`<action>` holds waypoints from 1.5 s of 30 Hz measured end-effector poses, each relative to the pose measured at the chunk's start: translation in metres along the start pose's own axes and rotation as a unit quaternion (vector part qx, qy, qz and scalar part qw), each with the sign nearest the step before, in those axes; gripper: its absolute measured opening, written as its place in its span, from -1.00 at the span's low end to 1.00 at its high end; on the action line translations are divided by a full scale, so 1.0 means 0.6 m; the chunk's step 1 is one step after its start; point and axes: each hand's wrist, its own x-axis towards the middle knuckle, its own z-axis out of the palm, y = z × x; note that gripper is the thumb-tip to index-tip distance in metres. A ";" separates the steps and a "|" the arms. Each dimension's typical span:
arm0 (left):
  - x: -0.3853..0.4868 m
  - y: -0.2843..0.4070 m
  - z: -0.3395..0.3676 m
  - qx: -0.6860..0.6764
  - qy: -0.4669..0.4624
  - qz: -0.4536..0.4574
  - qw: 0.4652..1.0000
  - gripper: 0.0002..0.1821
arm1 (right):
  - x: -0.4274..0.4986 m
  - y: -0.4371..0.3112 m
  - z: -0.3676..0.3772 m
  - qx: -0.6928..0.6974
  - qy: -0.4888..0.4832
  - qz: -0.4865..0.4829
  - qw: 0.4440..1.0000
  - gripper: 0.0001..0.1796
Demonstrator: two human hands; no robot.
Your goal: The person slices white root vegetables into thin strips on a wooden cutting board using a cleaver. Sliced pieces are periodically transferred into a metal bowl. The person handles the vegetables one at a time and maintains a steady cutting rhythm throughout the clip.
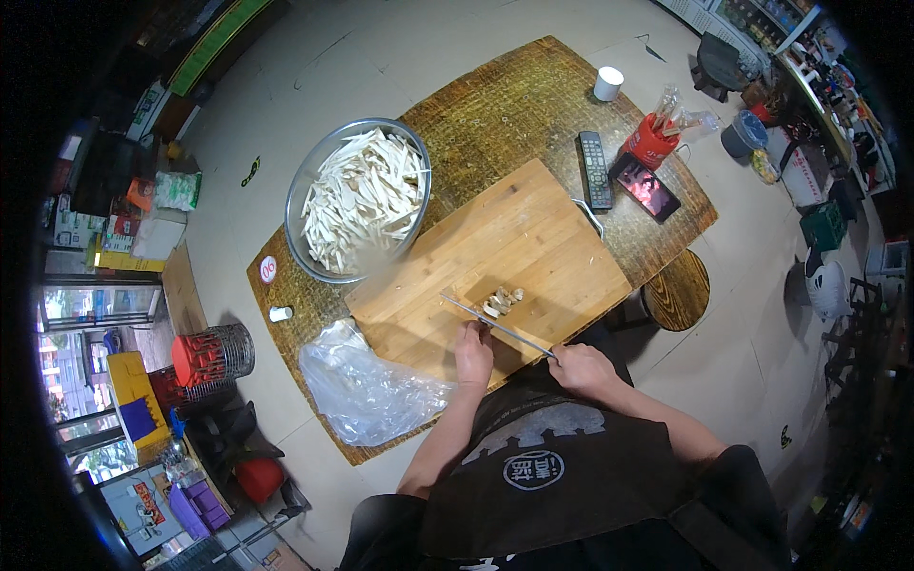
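My right hand [585, 367] grips the handle end of a kitchen knife [510, 330], seen nearly edge-on as a thin line over the wooden cutting board [528, 228]. My left hand [475, 357] rests at the board's near side with its fingers curled beside the blade. Whatever may lie under those fingers is hidden. Just beyond the knife is a small heap of pale cut pieces [502, 302], which look like mushroom. A metal bowl [288, 214] at the board's far left holds many white strips [364, 193] that look like sliced mushroom.
A clear plastic bag [371, 392] lies left of the board. To the right are a remote control [595, 171], a phone [646, 188] with a lit screen and a red chopstick holder [650, 140]. White cups [608, 83] stand on the table [493, 93]. A round stool [678, 289] stands beside it.
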 end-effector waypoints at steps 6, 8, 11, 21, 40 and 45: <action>-0.008 -0.011 0.003 0.035 -0.040 -0.019 0.998 -0.83 | 0.007 0.001 0.013 -0.004 -0.004 -0.011 1.000 -0.71; -0.009 -0.022 0.008 0.060 -0.041 0.001 0.997 -0.82 | 0.014 0.003 0.025 -0.005 -0.013 0.007 1.000 -0.71; -0.001 -0.036 0.013 0.118 -0.072 0.080 0.987 -0.82 | 0.028 0.017 0.033 0.004 0.001 0.001 1.000 -0.71; 0.037 -0.026 0.057 -0.128 -0.028 -0.072 0.989 -0.80 | -0.009 0.017 -0.010 -0.058 0.174 -0.054 0.982 -0.76; 0.080 -0.107 0.036 -0.847 -0.201 -0.340 0.355 -0.64 | 0.015 0.046 -0.029 0.389 -0.103 0.086 0.912 -0.69; 0.066 -0.152 0.056 -0.664 -0.017 -0.380 0.644 -0.82 | -0.016 0.116 -0.018 0.470 -0.056 0.122 0.872 -0.71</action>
